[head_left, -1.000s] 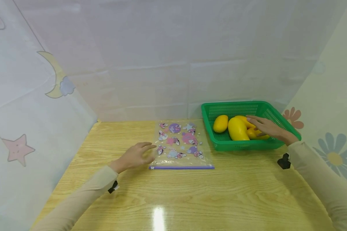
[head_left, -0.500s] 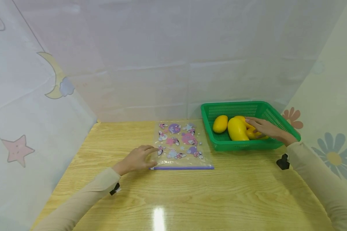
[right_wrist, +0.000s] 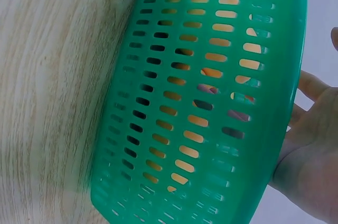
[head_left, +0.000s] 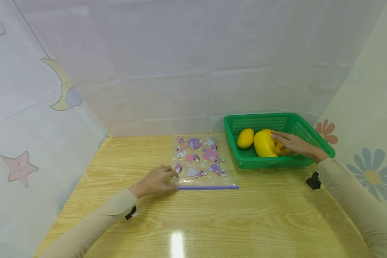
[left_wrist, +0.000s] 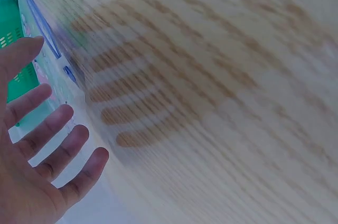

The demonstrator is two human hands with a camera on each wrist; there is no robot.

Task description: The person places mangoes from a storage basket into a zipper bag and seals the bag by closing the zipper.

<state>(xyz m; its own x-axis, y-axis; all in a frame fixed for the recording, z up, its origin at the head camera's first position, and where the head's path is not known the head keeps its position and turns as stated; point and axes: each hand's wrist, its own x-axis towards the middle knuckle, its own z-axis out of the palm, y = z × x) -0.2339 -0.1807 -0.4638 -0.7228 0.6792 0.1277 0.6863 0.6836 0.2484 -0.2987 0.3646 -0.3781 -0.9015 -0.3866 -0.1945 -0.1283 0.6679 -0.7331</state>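
Note:
A clear zip bag (head_left: 201,165) with pink and purple cartoon prints lies flat on the table, its purple slider edge towards me. My left hand (head_left: 159,181) is at the bag's front left corner, hiding the slider end in the head view. The left wrist view shows its fingers (left_wrist: 58,123) spread, holding nothing. To the right, my right hand (head_left: 295,143) is over the yellow mangoes (head_left: 264,144) in the green basket (head_left: 261,115), fingers extended. Whether they touch the fruit is unclear. In the right wrist view, the basket's slotted wall hides most of those fingers.
Another mango (head_left: 245,138) lies at the left inside the basket. The wooden table (head_left: 213,222) ends at a pale back sheet (head_left: 164,71). Patterned sheets stand left and right, the right one close to the basket.
My left hand has moved slightly right and towards me, now covering the bag's front left corner. My right hand has shifted slightly left over the mangoes. Bag and basket stay in place.

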